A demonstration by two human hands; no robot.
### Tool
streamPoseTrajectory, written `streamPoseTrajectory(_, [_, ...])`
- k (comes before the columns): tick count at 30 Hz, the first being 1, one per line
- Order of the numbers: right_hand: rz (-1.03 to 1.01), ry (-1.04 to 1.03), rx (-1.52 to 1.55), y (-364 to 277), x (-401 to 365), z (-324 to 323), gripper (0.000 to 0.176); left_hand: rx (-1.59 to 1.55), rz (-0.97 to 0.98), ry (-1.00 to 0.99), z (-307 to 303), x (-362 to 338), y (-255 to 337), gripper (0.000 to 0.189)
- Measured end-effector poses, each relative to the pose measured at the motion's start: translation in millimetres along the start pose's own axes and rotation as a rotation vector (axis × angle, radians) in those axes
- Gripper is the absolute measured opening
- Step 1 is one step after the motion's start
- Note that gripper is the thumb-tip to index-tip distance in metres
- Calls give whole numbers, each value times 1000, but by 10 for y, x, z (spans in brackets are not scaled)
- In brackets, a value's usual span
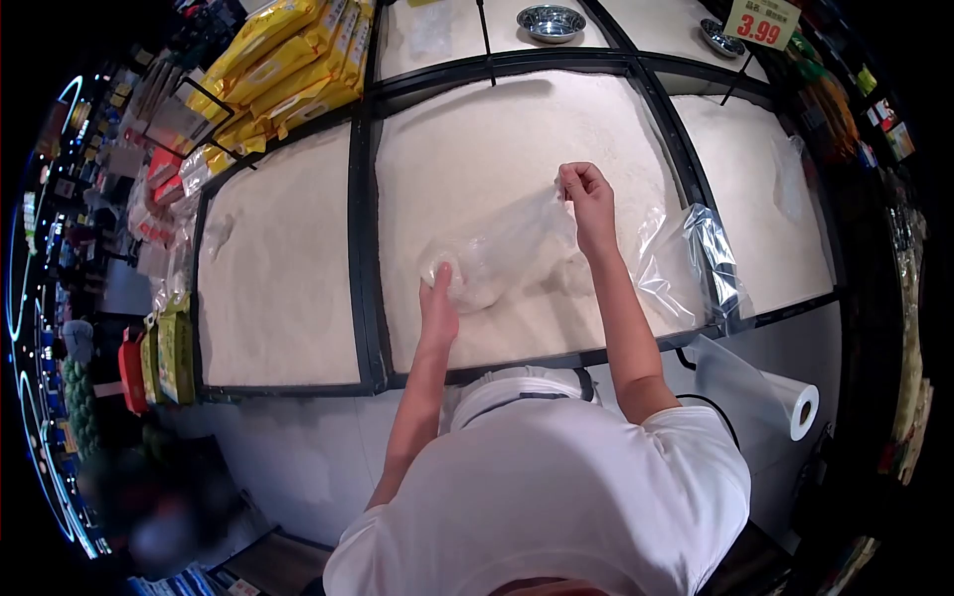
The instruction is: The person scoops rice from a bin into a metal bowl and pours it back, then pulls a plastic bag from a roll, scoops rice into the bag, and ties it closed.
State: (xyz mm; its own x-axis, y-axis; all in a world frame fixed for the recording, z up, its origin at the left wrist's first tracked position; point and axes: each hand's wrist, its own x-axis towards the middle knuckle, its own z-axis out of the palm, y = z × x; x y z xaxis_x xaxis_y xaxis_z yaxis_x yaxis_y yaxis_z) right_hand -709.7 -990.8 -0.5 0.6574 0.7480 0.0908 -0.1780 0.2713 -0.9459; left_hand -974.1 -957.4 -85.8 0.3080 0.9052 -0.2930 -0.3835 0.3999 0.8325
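Observation:
A clear plastic bag (pixel 502 248) stretches slantwise between my two hands above the middle bin of white grain (pixel 477 129), which looks like rice. Its full, rounded lower end rests in my left hand (pixel 440 310), whose thumb lies over the plastic; the other fingers are hidden under it. At the upper right, my right hand (pixel 588 204) pinches the gathered neck of the bag between thumb and fingertips. What fills the bag is pale, like the grain below. Beside my right forearm, another loose sheet of clear plastic (pixel 686 263) drapes over the bin's right divider.
Black dividers (pixel 366 248) separate this bin from the left bin (pixel 283 268) and right bin (pixel 760 209). A metal bowl (pixel 552 22) sits in a rear bin. Yellow packs (pixel 288 65) are stacked at the back left. A plastic roll (pixel 795 409) hangs at the front right.

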Motion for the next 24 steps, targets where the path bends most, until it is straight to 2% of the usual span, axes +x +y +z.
streamPoseTrajectory(4, [132, -116, -329, 229, -232, -67, 22, 265, 86, -23, 119, 222, 284, 36])
streamPoseTrajectory(7, [265, -356, -717, 290, -438, -128, 26, 487, 232, -80, 242, 343, 538, 36])
streamPoseTrajectory(10, [196, -290, -655, 503, -530, -100, 36, 633, 279, -158, 368, 441, 760, 38])
streamPoseTrajectory(13, [93, -277, -616, 560, -486, -33, 49, 847, 466, -263, 447, 513, 884, 35])
streamPoseTrajectory(16, [123, -305, -587, 501, -400, 112, 60, 1188, 837, -252, 569, 475, 932, 33])
streamPoseTrajectory(19, [170, -314, -325, 613, -264, 292, 64, 1177, 760, -412, 669, 433, 1011, 37])
streamPoseTrajectory(22, [404, -478, -130, 551, -120, 372, 66, 1242, 651, -465, 756, 375, 1063, 40])
streamPoseTrajectory(24, [380, -492, -113, 574, -117, 439, 58, 1256, 669, -509, 749, 404, 1044, 39])
